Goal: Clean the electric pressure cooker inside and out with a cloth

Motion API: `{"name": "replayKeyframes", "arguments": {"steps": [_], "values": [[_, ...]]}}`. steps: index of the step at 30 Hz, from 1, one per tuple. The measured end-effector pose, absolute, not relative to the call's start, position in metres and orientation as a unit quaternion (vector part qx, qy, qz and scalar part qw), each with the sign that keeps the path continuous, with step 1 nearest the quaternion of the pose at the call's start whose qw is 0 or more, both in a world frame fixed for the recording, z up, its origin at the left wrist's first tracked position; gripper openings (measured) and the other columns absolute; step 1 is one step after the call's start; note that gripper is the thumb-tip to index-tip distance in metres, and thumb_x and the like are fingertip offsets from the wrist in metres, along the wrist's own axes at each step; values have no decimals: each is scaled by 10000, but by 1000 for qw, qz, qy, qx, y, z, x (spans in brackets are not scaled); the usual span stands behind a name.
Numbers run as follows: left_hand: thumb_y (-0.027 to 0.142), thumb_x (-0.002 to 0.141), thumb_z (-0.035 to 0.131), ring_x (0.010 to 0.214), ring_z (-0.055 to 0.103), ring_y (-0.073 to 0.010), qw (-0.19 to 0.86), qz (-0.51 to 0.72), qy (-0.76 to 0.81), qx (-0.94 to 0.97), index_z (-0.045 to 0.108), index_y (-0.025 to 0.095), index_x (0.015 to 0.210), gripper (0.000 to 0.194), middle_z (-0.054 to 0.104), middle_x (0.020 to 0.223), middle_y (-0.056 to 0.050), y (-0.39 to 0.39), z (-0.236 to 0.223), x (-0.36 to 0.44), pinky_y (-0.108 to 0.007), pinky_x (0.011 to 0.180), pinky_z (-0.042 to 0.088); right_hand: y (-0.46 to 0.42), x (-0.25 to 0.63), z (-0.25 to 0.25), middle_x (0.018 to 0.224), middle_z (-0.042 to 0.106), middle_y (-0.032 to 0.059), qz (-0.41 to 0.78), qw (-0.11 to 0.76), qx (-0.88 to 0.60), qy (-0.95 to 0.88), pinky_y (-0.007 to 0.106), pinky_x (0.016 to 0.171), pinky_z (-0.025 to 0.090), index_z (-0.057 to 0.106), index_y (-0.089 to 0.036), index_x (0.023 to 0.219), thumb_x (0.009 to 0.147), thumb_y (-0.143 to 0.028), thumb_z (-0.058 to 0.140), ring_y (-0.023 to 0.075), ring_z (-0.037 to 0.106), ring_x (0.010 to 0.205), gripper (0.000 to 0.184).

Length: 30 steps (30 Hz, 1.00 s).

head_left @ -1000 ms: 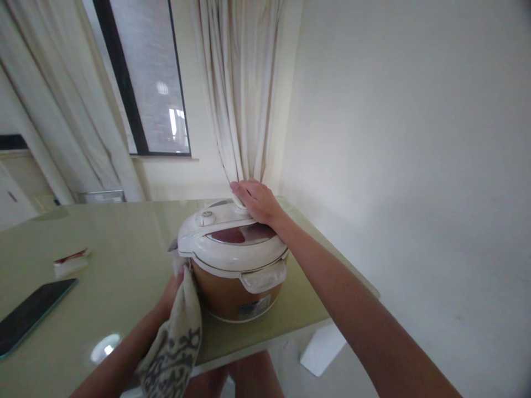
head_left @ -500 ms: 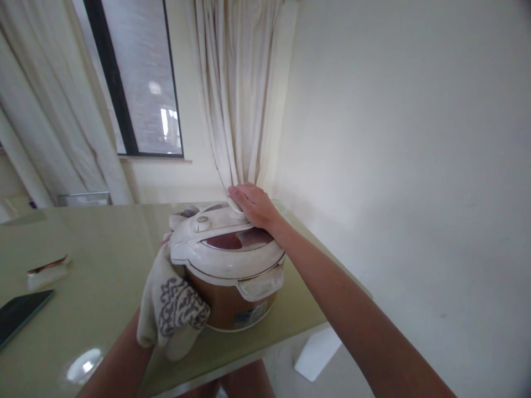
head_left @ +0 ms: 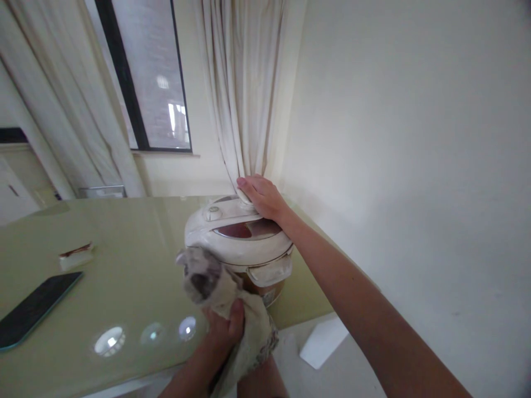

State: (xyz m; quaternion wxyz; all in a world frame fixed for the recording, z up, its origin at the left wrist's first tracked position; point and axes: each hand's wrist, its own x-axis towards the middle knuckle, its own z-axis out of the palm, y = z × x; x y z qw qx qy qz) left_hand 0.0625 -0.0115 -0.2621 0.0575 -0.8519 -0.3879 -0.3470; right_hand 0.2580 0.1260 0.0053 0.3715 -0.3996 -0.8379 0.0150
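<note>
A white electric pressure cooker (head_left: 238, 243) with a brown body stands near the table's right corner, its lid on. My right hand (head_left: 265, 196) is closed over the knob (head_left: 244, 200) on top of the lid. In front of the cooker's left side, my left hand (head_left: 226, 329) grips a pale cloth (head_left: 251, 326) with a dark scroll pattern. One bunched, greyish end of the cloth rises beside the lid's lower edge, and the rest hangs past the table edge. The cloth covers part of the cooker's body.
A dark phone (head_left: 39, 309) lies on the glossy green table (head_left: 136, 265), with a small whitish packet (head_left: 77, 256) behind it. Curtains (head_left: 244, 83) and a window stand beyond. A bare wall (head_left: 415, 166) rises at the right. Below the table is a white object (head_left: 323, 340).
My left hand has drawn the cloth from the cooker's left side toward me and the front. My right hand stays on the lid knob. The view has shifted slightly left.
</note>
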Motion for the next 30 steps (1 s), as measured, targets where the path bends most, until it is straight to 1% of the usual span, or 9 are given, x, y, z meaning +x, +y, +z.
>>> {"name": "replayKeyframes", "arguments": {"steps": [3,5,8,12,17,22,26,28,30], "values": [[568,888,571,1306,619,-457,174,-468,-370,-784,474,175,1571,794,705,1356,-222,-16,-239,105,-701,1048,487,126,258,5,945,655,47,16,379,-398,-835,318,899,415,693,-225,924,1092,-667,233,185,601,958,659],[622,860,579,1138,702,-404,189,-489,-333,-784,606,203,1470,741,763,1227,-192,-19,-207,129,-584,972,552,125,259,5,950,666,49,16,385,-388,-837,320,909,416,701,-225,939,1097,-655,220,186,605,971,664],[523,879,617,850,735,-275,168,-487,-289,-807,753,246,1238,474,799,957,-109,-23,-151,152,-424,805,587,125,260,5,932,673,49,14,386,-380,-840,323,911,420,706,-228,938,1101,-645,226,191,611,977,657],[486,881,652,726,706,-232,155,-477,-257,-826,765,244,970,281,768,802,-61,-25,-98,157,-388,666,546,124,261,4,914,669,43,11,385,-382,-840,321,902,423,717,-229,960,1103,-640,223,190,615,975,658],[483,908,658,850,733,-225,162,-418,-150,-881,754,211,1169,389,806,945,-61,-16,-87,125,-375,774,540,123,262,4,916,669,49,12,385,-380,-841,323,909,424,734,-227,1002,1104,-635,215,192,620,980,668],[520,920,653,988,723,-277,215,-404,-208,-865,671,288,1409,541,797,1113,-95,-10,-124,71,-414,934,537,124,262,4,906,660,48,11,387,-383,-839,315,895,420,739,-229,1010,1098,-648,208,190,619,963,682],[416,953,625,1466,480,-403,204,-457,-363,-786,257,280,1689,834,477,1632,-168,-3,-148,38,-573,1183,410,124,262,4,889,653,42,13,389,-378,-840,311,887,413,731,-227,988,1101,-647,212,187,613,962,677],[395,964,610,1576,307,-413,152,-481,-405,-762,179,259,1703,866,292,1735,-166,2,-146,30,-628,1241,323,124,261,5,877,653,39,13,386,-378,-842,309,884,408,719,-223,946,1105,-640,222,185,610,966,668],[430,976,593,1593,269,-398,92,-500,-429,-746,222,248,1689,824,267,1745,-155,9,-138,26,-637,1269,276,123,261,6,875,653,39,13,382,-382,-841,307,875,403,703,-221,909,1107,-636,230,184,607,967,660]]}}
